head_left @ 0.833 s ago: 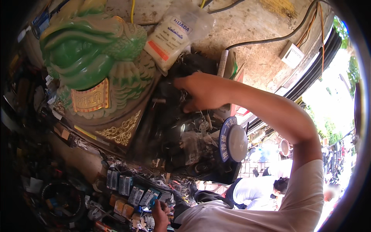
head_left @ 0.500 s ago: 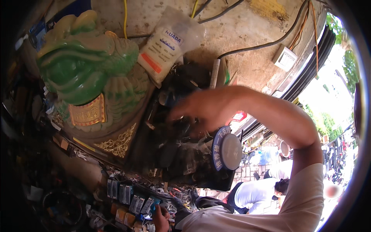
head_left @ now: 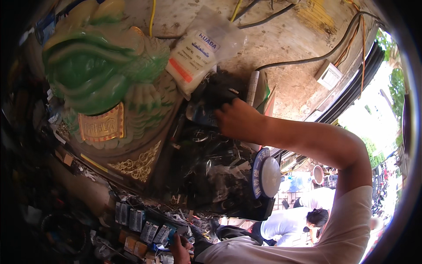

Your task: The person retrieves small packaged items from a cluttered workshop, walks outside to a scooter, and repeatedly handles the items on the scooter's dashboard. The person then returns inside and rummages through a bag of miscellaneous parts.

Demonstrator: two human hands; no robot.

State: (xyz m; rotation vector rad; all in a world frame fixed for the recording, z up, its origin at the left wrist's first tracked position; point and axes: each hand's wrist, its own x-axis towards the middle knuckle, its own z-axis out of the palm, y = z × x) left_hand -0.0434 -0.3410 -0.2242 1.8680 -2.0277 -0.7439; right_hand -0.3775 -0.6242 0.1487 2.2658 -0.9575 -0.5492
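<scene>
My right hand (head_left: 238,118) reaches from the right onto a cluttered black surface. Its fingers are bent in against a crumpled black bundle (head_left: 220,90), beside a bluish rounded object (head_left: 202,114); what they pinch is hidden. Below them lie clear plastic wrapping (head_left: 226,176) and small metal bits. Low in the picture my left hand (head_left: 181,250) is closed, its fingertips by a small blue piece (head_left: 171,234). I cannot make out whether it holds that piece. Small boxed packets (head_left: 149,231) sit next to this hand.
A large green figure (head_left: 88,75) with a gold plaque (head_left: 102,124) stands at the left. Behind are a plastic bag with a printed label (head_left: 193,57), cables (head_left: 307,61) and a white wall box (head_left: 329,75). A round disc stand (head_left: 269,176) edges the surface; people in white (head_left: 285,224) bend down outside.
My right hand has gone from a blurred sweep over the clutter to the black bundle, its fingers now bent in. The view has shifted slightly; my left hand stays low by the packets.
</scene>
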